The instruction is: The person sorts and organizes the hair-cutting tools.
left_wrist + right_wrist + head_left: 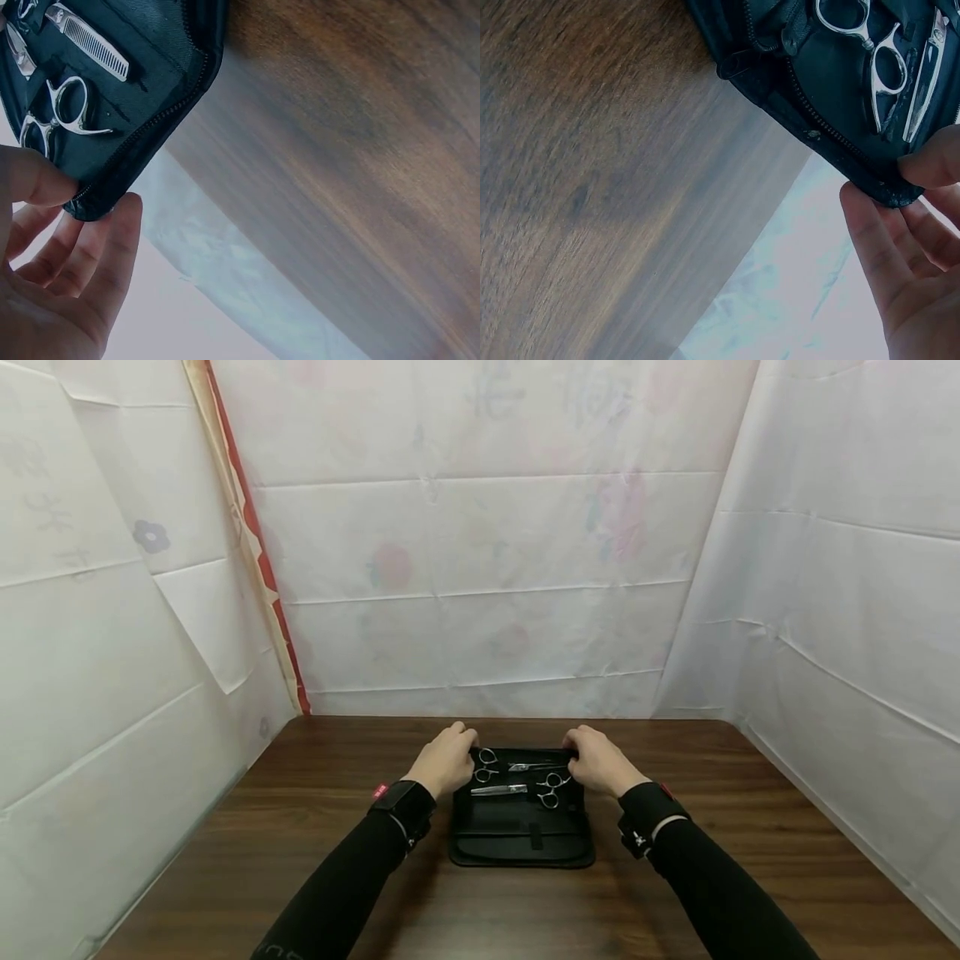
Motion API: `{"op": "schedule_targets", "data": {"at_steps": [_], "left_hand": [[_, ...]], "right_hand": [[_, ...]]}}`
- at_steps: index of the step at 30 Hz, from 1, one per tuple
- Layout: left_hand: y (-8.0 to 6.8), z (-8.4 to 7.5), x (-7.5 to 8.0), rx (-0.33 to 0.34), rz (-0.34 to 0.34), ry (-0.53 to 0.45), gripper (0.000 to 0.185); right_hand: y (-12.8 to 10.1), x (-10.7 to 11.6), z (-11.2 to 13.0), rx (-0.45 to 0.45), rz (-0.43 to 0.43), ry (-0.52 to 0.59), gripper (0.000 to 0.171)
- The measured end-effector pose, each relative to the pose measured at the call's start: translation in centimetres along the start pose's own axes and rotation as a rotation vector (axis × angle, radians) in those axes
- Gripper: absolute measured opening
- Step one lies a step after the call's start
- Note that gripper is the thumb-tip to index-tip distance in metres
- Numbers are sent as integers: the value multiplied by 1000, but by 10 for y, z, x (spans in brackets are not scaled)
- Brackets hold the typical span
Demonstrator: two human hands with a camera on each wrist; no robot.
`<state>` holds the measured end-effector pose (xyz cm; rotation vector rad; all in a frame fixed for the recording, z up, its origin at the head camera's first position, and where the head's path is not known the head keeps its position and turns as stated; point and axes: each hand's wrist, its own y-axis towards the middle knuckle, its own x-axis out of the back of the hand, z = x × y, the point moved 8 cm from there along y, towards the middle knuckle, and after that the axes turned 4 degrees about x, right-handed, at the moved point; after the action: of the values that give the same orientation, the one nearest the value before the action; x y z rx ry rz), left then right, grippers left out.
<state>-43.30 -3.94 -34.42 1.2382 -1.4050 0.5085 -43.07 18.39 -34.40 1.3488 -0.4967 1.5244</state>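
Case unfolded, table beneath it; left hand pinching its far-left corner; right hand pinching its far-right corner; advice: move both corners evenly, scissors inside lying flat

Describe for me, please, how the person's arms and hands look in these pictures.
The left sleeve is long and black, with partial grey lettering; the right sleeve is also long and black and looks plain. The black left wristband has a red tag with pale marks; the black right wristband shows a little red. The left hand and right hand wear no gloves.
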Motion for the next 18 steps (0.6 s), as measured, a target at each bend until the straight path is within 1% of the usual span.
{"op": "schedule_targets", "data": {"at_steps": [3,7,14,18], "left_hand": [[1,1,0,-7,-6,-3,20],[0,2,0,0,-2,0,20],[-3,1,-2,15,33,-6,19],[-3,0,-1,13,34,-2,17]], "right_hand": [[0,2,1,-2,-5,-1,24],[-1,1,2,-5,0,-1,24],[-4,-2,3,-8,22,21,22],[-5,-1,2,-5,13,28,21]]}}
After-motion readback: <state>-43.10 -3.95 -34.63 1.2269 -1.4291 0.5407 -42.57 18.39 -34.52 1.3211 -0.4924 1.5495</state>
